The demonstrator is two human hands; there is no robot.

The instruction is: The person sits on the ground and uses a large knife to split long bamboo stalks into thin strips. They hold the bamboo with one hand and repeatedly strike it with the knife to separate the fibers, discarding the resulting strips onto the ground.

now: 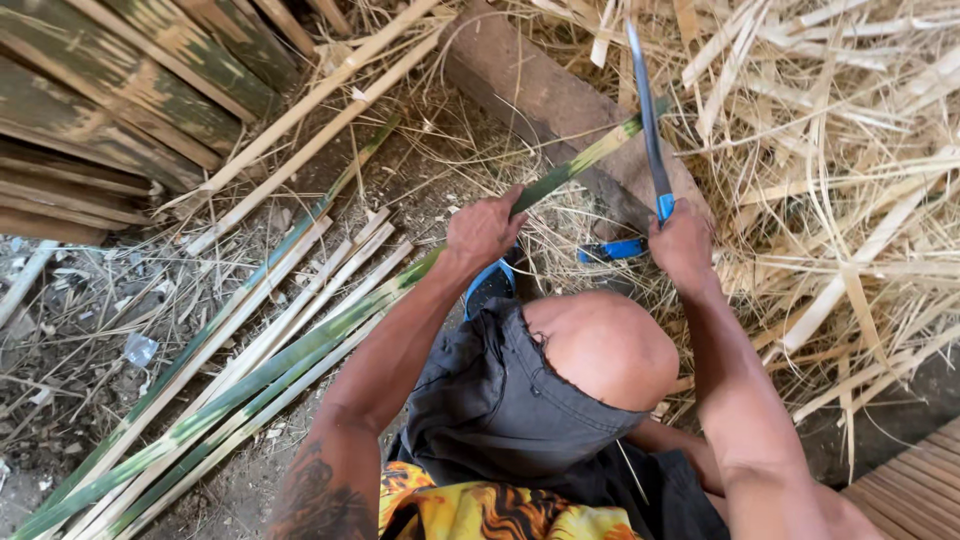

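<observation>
My left hand (484, 229) grips a long green bamboo strip (300, 345) that runs from the lower left up to the wooden block (560, 105). In my right hand (683, 245) is a long knife (646, 115) with a blue handle, its blade pointing up and away, resting on the strip's far end over the block. I sit with a bare knee (600, 350) between my arms, in dark shorts.
Several split bamboo strips (230, 370) lie on the dirt at the left. Thick bamboo slats (110, 90) are stacked at the top left. A heap of pale shavings (840, 170) fills the right. Blue sandals (610, 250) are near the block. Wooden boards (915, 490) are at the bottom right.
</observation>
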